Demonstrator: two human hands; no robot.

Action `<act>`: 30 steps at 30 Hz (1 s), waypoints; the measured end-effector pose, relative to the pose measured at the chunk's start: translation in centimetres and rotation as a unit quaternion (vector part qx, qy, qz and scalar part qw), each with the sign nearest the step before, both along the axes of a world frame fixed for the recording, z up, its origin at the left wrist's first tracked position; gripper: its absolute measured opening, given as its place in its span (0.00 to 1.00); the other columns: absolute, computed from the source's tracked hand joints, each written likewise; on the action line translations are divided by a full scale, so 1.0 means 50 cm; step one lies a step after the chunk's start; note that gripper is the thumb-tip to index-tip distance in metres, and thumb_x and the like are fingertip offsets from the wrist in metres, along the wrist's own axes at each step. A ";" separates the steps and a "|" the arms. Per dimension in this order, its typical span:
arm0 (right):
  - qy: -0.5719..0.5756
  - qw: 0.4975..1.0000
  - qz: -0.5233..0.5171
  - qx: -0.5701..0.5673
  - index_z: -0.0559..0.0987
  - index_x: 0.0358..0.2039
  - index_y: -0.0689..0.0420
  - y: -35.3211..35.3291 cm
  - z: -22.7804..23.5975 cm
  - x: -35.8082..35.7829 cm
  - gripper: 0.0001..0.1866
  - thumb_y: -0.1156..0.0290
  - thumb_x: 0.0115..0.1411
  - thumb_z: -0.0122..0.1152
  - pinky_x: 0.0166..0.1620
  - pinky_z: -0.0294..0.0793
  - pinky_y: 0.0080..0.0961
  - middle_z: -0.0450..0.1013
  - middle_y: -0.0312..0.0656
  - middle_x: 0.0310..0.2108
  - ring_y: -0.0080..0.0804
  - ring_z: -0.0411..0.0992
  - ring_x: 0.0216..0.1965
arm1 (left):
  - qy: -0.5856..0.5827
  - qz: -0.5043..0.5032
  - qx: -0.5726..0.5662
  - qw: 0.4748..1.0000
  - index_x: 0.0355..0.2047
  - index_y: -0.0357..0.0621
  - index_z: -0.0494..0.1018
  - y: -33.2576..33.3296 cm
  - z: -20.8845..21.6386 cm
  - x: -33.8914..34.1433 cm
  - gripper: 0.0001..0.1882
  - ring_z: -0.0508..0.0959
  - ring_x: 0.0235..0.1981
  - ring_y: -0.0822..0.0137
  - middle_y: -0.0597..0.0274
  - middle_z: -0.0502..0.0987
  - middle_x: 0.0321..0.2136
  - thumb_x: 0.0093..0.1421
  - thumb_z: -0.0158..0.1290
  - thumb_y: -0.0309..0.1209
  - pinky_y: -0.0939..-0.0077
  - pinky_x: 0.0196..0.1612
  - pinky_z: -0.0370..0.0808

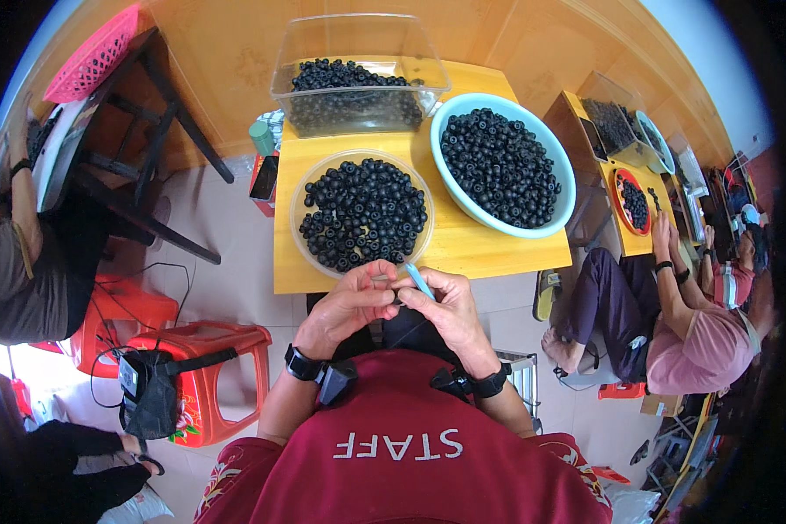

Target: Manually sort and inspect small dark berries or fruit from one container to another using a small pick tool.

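Observation:
Just in front of the table's near edge, my hands meet with their fingertips close together. My left hand (348,306) is closed, pinching a small black piece (399,299) that the fingers partly cover. In my right hand (452,316), closed as well, a slim light-blue tool (419,281) slants up between the fingers; its working end is hidden. Beyond the hands lies a shallow clear round tray (296,220) of small black ring-shaped parts (364,210). A light-blue basin (565,196) to its right and a clear plastic bin (358,39) behind it contain more such parts.
All three containers stand on a yellow wooden table (498,256). At left are red plastic stools (205,336) with a black bag (148,393), a dark stool and a pink basket (92,57). Other people sit on both sides; one at right (694,341) works at another table.

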State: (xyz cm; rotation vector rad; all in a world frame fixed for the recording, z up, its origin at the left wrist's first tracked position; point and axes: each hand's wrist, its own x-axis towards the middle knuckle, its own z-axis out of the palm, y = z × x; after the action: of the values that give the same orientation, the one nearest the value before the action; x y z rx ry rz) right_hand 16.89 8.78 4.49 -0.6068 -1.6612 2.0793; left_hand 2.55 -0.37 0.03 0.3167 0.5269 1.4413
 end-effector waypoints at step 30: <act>-0.124 0.849 -0.097 0.505 0.77 0.32 0.59 -0.006 -0.012 0.043 0.10 0.69 0.50 0.62 0.20 0.66 0.29 0.68 0.41 0.19 0.35 0.68 0.16 | -0.077 0.061 -0.005 0.995 0.36 0.42 0.69 0.008 -0.021 0.004 0.07 0.75 0.28 0.73 0.64 0.74 0.29 0.56 0.51 0.24 0.82 0.34 0.74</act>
State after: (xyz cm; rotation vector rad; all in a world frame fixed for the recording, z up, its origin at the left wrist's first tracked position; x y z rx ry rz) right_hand 19.04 8.46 3.91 -0.6204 -2.3748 0.7648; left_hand 2.76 0.03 -1.03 0.1645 0.4339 1.5672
